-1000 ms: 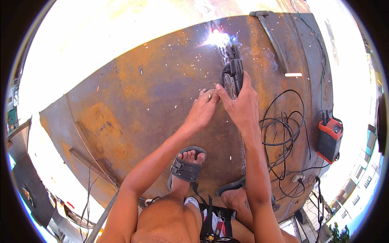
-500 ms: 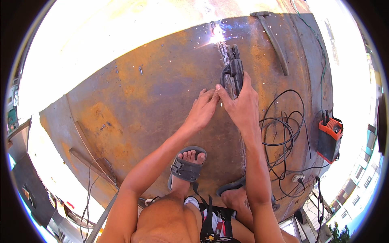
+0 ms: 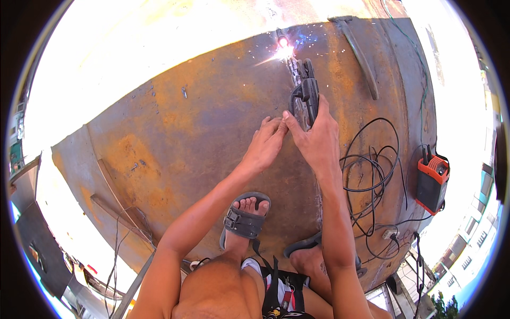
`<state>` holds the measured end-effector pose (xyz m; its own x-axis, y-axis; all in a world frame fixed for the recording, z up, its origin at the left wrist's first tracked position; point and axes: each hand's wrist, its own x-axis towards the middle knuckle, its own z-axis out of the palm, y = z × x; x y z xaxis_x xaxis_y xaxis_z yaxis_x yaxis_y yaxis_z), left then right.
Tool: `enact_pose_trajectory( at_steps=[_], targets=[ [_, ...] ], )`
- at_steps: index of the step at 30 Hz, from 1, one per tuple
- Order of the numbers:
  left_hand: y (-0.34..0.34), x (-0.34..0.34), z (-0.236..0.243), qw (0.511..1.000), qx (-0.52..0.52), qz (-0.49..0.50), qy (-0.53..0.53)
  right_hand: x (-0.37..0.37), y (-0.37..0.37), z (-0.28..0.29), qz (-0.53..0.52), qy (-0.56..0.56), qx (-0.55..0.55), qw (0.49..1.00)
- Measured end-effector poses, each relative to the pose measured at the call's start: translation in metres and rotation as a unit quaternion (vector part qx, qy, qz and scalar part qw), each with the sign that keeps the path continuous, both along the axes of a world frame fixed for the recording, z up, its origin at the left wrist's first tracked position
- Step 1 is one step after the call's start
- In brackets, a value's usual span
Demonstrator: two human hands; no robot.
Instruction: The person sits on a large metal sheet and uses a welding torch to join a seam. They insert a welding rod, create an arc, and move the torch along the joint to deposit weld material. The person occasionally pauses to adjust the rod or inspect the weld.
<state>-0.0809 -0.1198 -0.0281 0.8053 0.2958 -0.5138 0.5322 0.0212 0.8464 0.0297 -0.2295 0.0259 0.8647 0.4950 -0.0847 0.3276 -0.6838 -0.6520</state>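
Note:
My right hand (image 3: 319,133) is wrapped round the handle of a black welding electrode holder (image 3: 304,91). Just beyond the holder's jaws, a bright arc (image 3: 285,52) burns on a rough weld seam (image 3: 292,72), throwing sparks; glare hides the electrode tip. My left hand (image 3: 263,142) rests near the seam with its fingers stretched out, fingertips against my right thumb, holding nothing that I can see. Under both hands lies a large curved, rusty steel plate (image 3: 202,138). My sandalled foot (image 3: 247,218) stands on it.
A hammer (image 3: 358,56) lies right of the seam. Coiled black cable (image 3: 372,175) lies beside my right forearm, near an orange and black welding machine (image 3: 432,181). Metal strips (image 3: 119,210) and thin wires are at the left edge. Strong sunlight whitens the far plate.
The arc's glow has shifted slightly, with a pinkish bright spot now showing above it, and the sparks differ. Both hands and the electrode holder stay practically in place.

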Motion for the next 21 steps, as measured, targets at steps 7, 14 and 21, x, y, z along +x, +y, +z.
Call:
enact_pose_trajectory(
  at_steps=[7,14,21],
  targets=[
    [0.001,0.0,-0.003,1.0,-0.003,-0.009,0.004,-0.001,0.0,-0.001,-0.004,-0.001,-0.001,1.0],
    [-0.001,-0.001,-0.002,1.0,-0.008,0.006,0.001,-0.001,0.0,0.002,-0.006,0.005,0.0,1.0],
    [-0.001,-0.002,-0.004,1.0,0.006,0.007,0.0,-0.001,0.003,0.007,-0.002,0.031,0.003,0.999]
  ],
)
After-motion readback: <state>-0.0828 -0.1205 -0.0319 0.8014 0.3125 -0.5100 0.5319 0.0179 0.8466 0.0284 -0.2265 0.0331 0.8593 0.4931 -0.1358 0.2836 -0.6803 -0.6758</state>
